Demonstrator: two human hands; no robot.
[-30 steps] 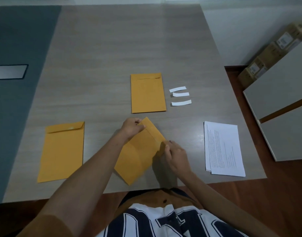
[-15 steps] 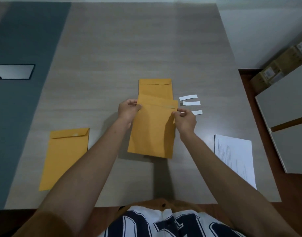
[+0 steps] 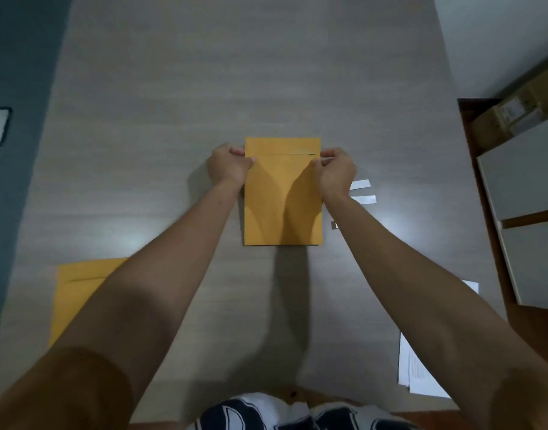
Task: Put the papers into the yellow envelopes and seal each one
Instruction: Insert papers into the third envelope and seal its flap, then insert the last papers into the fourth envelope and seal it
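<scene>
A yellow envelope [image 3: 282, 200] with its flap folded down lies flat in the middle of the table, stacked squarely on another one that shows only as a thin edge. My left hand [image 3: 227, 164] pinches its top left corner, and my right hand [image 3: 334, 170] pinches its top right corner. Another yellow envelope [image 3: 77, 290] lies at the near left, partly hidden by my left forearm. A stack of printed papers [image 3: 421, 370] lies at the near right, partly under my right arm.
White peel-off strips [image 3: 361, 190] lie just right of the envelope stack. The grey wooden table [image 3: 235, 72] ends at the right, where cardboard boxes [image 3: 514, 113] and a white cabinet [image 3: 527, 212] stand on the floor.
Both hands carried the sealed envelope from the table's near edge forward and laid it on top of the envelope in the middle. The camera tilted further down.
</scene>
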